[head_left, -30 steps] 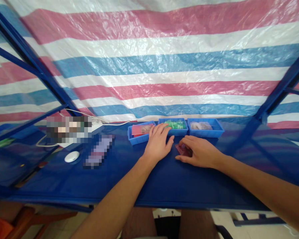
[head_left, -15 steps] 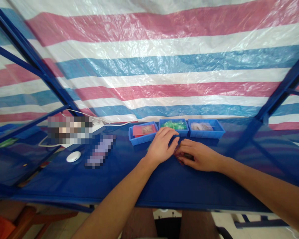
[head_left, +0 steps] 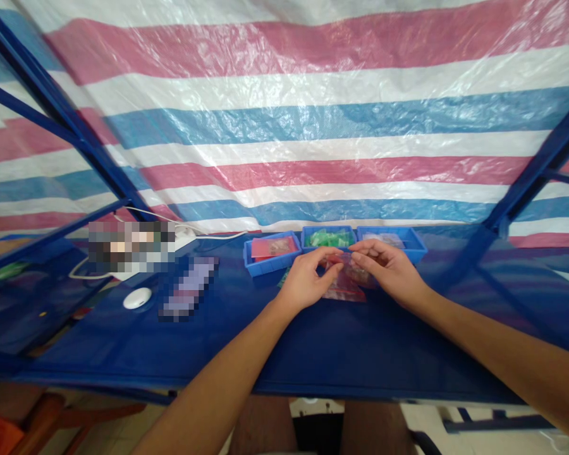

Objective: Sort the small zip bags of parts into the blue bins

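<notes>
Reddish plastic bag (head_left: 344, 290) | left fingers (head_left: 330, 276): pinching | right fingers (head_left: 366, 262): pinching

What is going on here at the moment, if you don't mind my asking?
A person at a blue table is holding a small reddish, see-through plastic bag between both hands, with the left hand and right hand close together. What is inside is too unclear to tell. Just beyond are three blue trays: the left tray holds something red, the middle tray green pieces, and the right tray, partly behind the right hand, something pale.
</notes>
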A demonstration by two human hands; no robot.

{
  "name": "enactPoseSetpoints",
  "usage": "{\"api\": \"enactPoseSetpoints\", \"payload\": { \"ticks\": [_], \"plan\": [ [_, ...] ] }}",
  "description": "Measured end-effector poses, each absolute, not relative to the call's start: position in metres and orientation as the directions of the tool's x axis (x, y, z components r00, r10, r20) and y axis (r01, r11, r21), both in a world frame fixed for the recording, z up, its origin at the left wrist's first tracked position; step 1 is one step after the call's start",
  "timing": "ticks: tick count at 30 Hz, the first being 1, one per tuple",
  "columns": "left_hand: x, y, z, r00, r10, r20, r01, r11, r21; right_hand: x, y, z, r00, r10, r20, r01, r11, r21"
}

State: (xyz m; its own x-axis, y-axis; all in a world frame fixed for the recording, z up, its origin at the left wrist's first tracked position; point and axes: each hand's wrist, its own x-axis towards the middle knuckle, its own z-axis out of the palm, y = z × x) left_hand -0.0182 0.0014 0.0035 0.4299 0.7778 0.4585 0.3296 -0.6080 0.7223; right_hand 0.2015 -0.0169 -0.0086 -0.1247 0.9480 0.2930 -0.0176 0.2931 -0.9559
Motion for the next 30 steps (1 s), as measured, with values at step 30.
{"api": "enactPoseSetpoints", "payload": {
  "ticks": [30],
  "plan": [
    [-0.019,0.005,0.011,0.451,0.876,0.173,-0.245,-0.065,0.967,0.195,-0.021,-0.011,-0.324,0.930,0.174,-0.064,0.162,-0.985]
  ]
}}
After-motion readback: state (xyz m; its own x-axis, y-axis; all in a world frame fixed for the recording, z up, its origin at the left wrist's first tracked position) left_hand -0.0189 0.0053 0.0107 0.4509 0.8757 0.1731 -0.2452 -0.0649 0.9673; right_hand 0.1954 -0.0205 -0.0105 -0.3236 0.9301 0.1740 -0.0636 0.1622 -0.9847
